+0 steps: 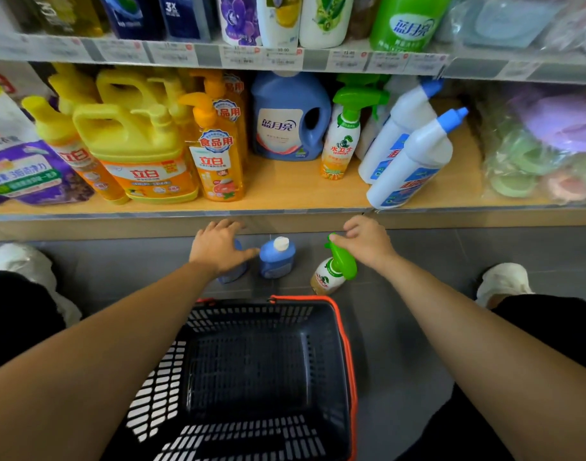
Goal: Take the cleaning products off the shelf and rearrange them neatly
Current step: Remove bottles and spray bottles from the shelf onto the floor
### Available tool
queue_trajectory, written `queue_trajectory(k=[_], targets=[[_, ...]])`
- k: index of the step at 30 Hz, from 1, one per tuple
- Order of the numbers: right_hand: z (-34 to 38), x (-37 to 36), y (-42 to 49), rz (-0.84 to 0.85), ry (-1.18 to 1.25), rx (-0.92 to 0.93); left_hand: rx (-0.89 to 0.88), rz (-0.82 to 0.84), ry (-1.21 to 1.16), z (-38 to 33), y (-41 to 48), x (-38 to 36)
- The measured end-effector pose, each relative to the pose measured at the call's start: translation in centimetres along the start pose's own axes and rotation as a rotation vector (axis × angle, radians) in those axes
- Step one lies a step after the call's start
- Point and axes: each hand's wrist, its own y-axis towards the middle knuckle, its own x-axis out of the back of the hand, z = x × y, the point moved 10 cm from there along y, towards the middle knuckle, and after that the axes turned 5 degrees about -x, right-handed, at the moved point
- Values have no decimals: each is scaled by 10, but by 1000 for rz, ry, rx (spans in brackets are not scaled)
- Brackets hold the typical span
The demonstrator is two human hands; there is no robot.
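The person's right hand held the green spray bottle by its trigger head, thumb against the nozzle. The bottle stood tilted on the grey floor just below the lower shelf. The left hand lay spread over the top of a half-hidden blue bottle. Whether it gripped that bottle or only rested on it could not be told. A white-capped blue bottle stood between the two hands, near the left thumb, beyond the dark basket. All three looked like small, rigid plastic containers, probably light enough for one hand each, though liquid inside would shift their weight. The smooth, rounded bodies could be slippery. The sprayer would likely be safer taken at the narrow neck under its head than by the trigger, which might squeeze. The blue bottles seemed best wrapped round the body rather than lifted by the cap.
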Motion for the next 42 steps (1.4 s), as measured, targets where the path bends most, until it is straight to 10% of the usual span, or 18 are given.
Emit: queue_trajectory(k=[6, 13, 21, 42], targets=[[52, 36, 62, -149, 249, 66, -41, 35, -132, 8, 20, -22], [84, 66, 118, -380, 427, 185, -66, -405, -196, 13, 9, -12], [86, 58, 129, -477, 543, 218, -89, -502, -202, 14, 8, -10], [165, 86, -38, -105, 432, 508, -226, -41, -242, -18, 0, 40]])
